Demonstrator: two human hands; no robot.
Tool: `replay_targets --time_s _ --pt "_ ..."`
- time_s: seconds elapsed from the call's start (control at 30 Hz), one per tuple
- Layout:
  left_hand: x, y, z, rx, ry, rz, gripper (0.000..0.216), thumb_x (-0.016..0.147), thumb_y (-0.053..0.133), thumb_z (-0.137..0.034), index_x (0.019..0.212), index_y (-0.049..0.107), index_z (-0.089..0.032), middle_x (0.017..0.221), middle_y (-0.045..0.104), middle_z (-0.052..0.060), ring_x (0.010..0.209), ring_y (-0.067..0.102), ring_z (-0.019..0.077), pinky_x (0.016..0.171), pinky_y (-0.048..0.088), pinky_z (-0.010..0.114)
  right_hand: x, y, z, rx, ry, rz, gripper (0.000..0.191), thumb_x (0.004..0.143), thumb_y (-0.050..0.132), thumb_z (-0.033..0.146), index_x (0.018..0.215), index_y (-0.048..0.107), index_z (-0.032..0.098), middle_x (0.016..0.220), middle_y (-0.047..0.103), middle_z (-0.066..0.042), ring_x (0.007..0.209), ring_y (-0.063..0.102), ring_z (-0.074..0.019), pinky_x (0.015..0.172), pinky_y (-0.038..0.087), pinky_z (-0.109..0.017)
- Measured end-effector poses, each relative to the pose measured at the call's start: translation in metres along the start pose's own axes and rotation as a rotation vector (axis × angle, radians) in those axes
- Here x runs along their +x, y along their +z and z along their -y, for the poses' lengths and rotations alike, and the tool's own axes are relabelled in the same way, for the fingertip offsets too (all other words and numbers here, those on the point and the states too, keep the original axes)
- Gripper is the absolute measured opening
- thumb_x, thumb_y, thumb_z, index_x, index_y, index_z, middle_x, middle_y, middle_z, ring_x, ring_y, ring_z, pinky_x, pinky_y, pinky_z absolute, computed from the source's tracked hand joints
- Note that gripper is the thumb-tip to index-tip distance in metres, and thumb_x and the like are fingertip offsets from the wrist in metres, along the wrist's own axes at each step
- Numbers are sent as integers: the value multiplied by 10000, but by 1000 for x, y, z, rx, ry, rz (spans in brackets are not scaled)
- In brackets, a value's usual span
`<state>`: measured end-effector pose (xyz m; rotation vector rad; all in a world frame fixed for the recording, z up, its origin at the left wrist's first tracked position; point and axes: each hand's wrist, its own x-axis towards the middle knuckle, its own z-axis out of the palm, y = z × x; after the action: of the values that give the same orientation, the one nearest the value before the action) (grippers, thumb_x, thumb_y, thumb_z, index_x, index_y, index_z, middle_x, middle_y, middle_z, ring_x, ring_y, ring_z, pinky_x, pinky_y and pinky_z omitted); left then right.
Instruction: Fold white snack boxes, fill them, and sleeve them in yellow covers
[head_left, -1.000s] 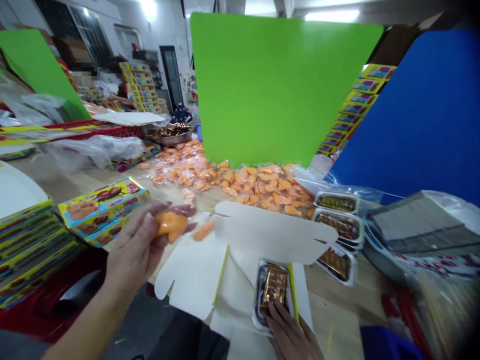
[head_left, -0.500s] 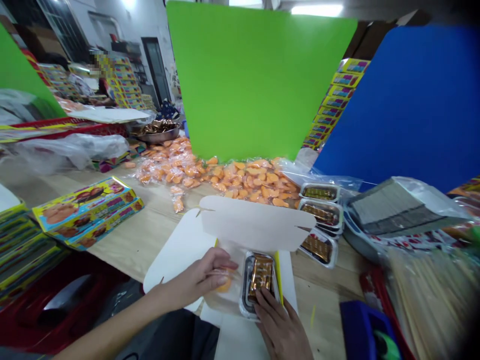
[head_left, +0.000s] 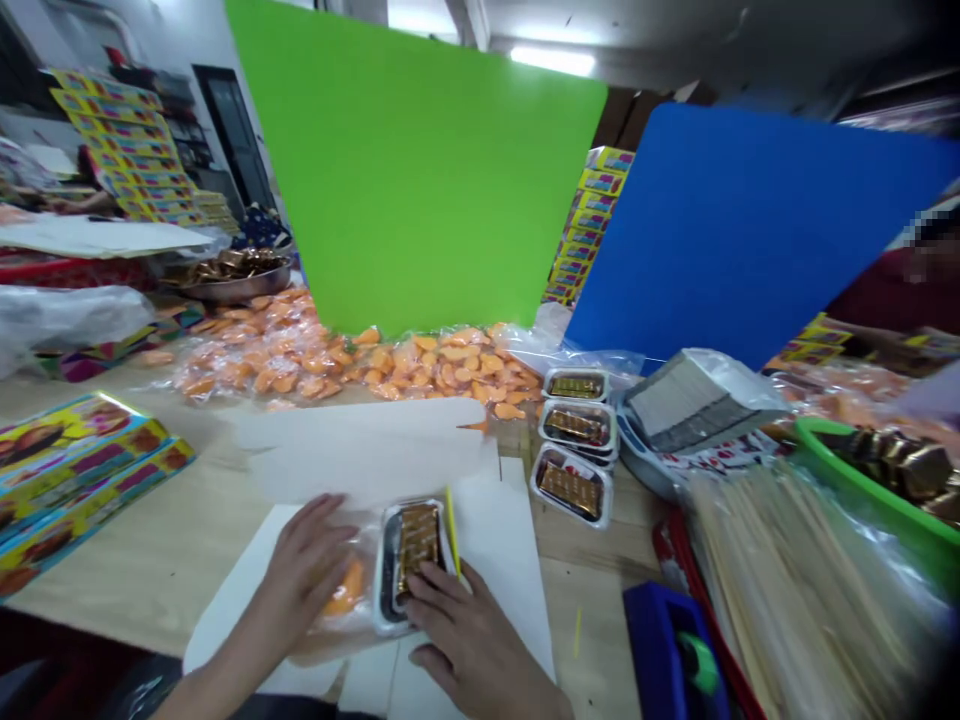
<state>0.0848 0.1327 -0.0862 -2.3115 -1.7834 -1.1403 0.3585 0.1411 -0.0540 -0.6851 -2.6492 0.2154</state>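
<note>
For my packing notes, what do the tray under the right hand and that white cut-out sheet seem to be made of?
The tray looks like moulded plastic with a glossy silvery rim, though foil can't be ruled out. The white carton blank looks like matt paperboard, going by its flat, stiff-looking flaps and cut slits.

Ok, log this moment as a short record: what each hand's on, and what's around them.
Left hand: over clear plastic, beside an orange piece
Right hand: fingers on a silver-rimmed tray of gold-wrapped pieces
Underneath: white card sheet
Nearby: three similar trays; heap of orange pieces in plastic; printed yellow boxes
Right side: green basin of gold-wrapped pieces
</note>
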Motion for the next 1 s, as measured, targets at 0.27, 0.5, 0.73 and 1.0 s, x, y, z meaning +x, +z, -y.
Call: replay_targets --time_s 0.27,0.5,0.73,1.0 --pt "-4 -8 54 -77 -235 5 353 748 567 -497 1039 602 -300 1305 455 51 1192 439 284 999 381 480 73 1 -81 100 735 -380 228 881 400 242 1017 567 169 985 635 -98 960 577 -208 830 465 -342" --pt "4 -7 49 -140 -311 21 324 772 557 -461 1034 608 -278 1314 447 58 1224 416 282 1018 358 504 133 36 -148 44 823 -313 512 735 544 89 1234 448 26 1428 228 -269 1326 214 -368 1006 324 -485" --pt "10 -7 38 -187 -342 1 304 777 548 -448 1006 619 -262 1311 462 66 1232 416 273 1025 352 498 73 35 -109 91 812 -356 504 726 352 2 1184 533 109 1394 368 -166 1294 335 -271 978 414 -424" --pt "20 11 10 -298 -350 -6 329 788 524 -465 1013 619 -246 1334 442 68 1234 416 262 1034 353 466 57 3 3 376 399 -462 538 809 480 149 1336 384 200 1472 223 -127 1309 304 -231 988 407 -362"
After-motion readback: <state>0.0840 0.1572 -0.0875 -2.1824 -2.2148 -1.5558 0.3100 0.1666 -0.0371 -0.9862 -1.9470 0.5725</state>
